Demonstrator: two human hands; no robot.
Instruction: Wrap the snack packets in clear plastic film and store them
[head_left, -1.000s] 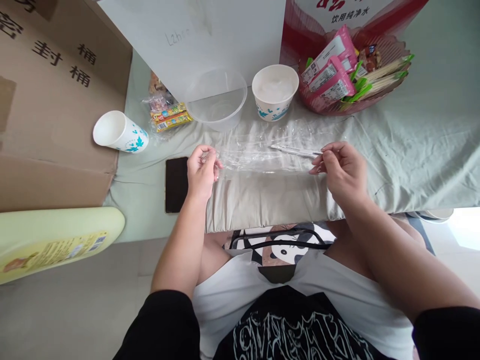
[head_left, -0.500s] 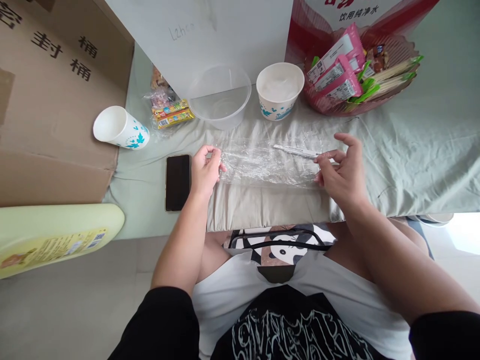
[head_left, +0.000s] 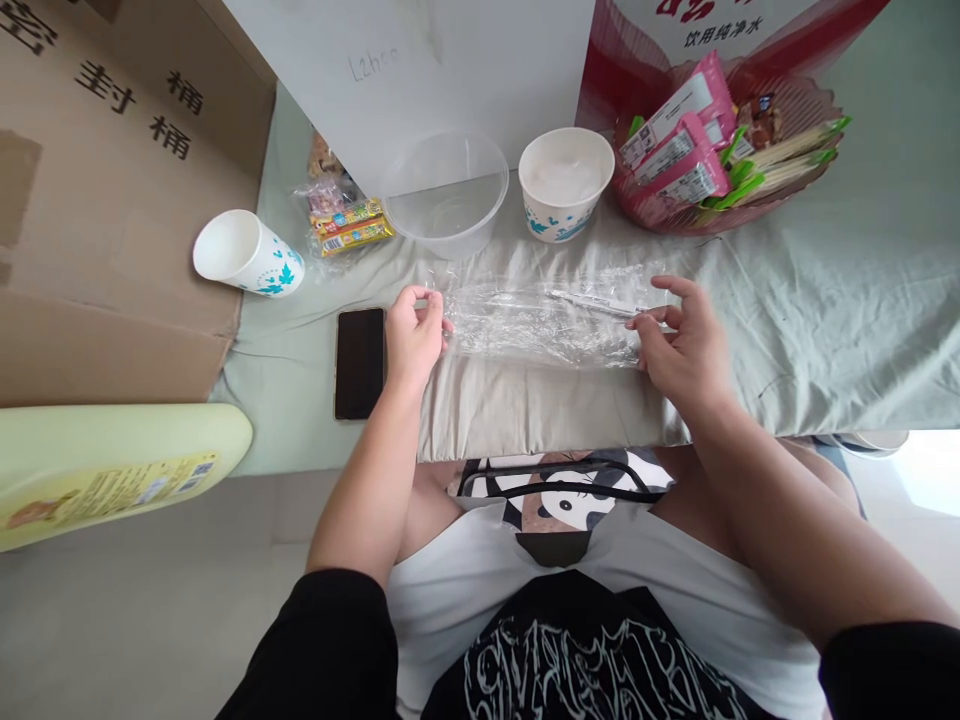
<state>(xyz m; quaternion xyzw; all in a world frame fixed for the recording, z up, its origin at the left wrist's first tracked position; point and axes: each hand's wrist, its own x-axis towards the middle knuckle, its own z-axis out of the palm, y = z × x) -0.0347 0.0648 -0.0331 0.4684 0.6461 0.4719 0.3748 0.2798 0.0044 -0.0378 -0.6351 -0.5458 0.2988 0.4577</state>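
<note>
The big brown box (head_left: 97,230) on the far left says 密封桶, the red pack (head_left: 607,60) far right says 饮用纯净水, and the white board (head_left: 465,70) between them has faint writing (maybe "L2hso").

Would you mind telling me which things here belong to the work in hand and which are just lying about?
In hand: clear plastic film, pinched at its ends by the left hand and right hand; white pen lying along it.
Lying about: phone, tipped paper cup, snack packets, clear bowl, paper bowl, red basket.
</note>
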